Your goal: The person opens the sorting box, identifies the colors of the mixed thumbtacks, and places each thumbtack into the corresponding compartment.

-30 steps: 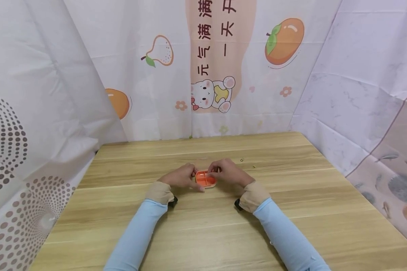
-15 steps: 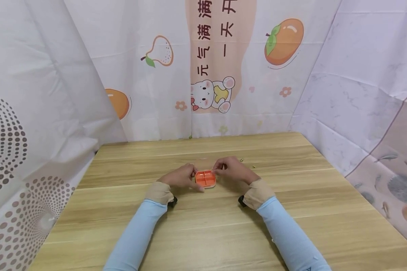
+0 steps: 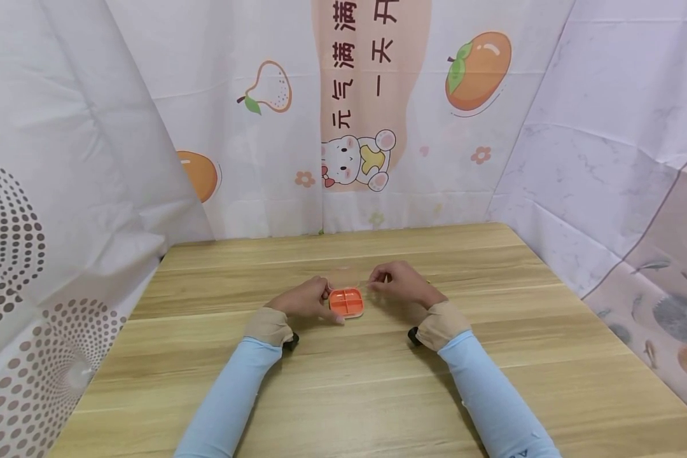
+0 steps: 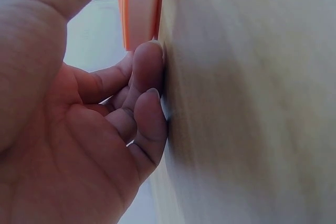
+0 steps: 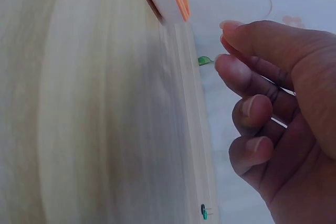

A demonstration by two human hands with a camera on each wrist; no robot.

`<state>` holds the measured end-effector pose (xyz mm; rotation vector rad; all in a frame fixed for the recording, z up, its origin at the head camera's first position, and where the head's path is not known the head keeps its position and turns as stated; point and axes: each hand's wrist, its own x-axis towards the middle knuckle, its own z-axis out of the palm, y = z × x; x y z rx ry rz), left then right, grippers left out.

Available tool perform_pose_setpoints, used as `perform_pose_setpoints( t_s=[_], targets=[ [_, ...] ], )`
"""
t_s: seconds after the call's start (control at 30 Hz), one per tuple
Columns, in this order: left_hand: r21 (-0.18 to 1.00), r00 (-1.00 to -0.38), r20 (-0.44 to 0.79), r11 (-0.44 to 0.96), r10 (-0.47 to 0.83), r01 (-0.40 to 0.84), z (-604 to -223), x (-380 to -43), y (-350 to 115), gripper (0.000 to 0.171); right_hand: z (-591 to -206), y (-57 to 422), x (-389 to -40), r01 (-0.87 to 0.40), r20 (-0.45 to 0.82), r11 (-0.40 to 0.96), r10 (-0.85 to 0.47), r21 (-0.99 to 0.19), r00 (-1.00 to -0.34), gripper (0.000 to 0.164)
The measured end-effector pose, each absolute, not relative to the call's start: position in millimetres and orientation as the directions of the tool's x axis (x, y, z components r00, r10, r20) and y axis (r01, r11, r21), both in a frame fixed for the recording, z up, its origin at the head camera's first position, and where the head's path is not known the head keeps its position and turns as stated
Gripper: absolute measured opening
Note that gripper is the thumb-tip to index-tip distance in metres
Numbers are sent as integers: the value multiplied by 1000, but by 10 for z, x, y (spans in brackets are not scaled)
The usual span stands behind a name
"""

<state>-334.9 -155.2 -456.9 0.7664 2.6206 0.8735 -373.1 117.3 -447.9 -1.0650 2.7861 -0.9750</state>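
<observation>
Head view, bright, evenly and diffusely lit, with soft shadows along the blue sleeves (image 3: 229,394) and a pale sheen on the tabletop (image 3: 343,388); wrist views, dimmer, hazy and cool-toned, the nearby wood grain (image 4: 252,108) smeared out of focus, left hand (image 4: 79,135) and right hand (image 5: 315,111) darkly shaded.

box (image 4: 142,11) cropped in wrist views, sleeves (image 3: 229,401) cropped

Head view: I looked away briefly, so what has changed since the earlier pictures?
The right hand moved right, from over the orange box to apart from it, baring all four compartments. Whether it let anything go isn't visible. The left hand and the box stayed put.
</observation>
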Motion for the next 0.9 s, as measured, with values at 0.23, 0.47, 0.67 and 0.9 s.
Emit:
perform_pose_setpoints(
  t_s=[0.23,0.47,0.67,0.9],
  targets=[
    [618,-827,-94,683,555,389,-4576,-3349,-1555,66,-4471,1239,-3757,-579,191,589,-590,-564,-785,8],
    [612,-833,-100,693,544,379,-4564,-3332,-1555,67,-4487,1306,-3789,-556,177,605,-570,-571,-802,10],
    [608,-837,-100,699,538,377,-4565,-3333,-1552,69,-4491,1396,-3816,-546,190,614,-547,-570,-815,11],
    [611,-839,-101,699,534,371,-4569,-3333,-1553,68,-4466,1512,-3839,-546,223,628,-521,-555,-824,8]
  ],
)
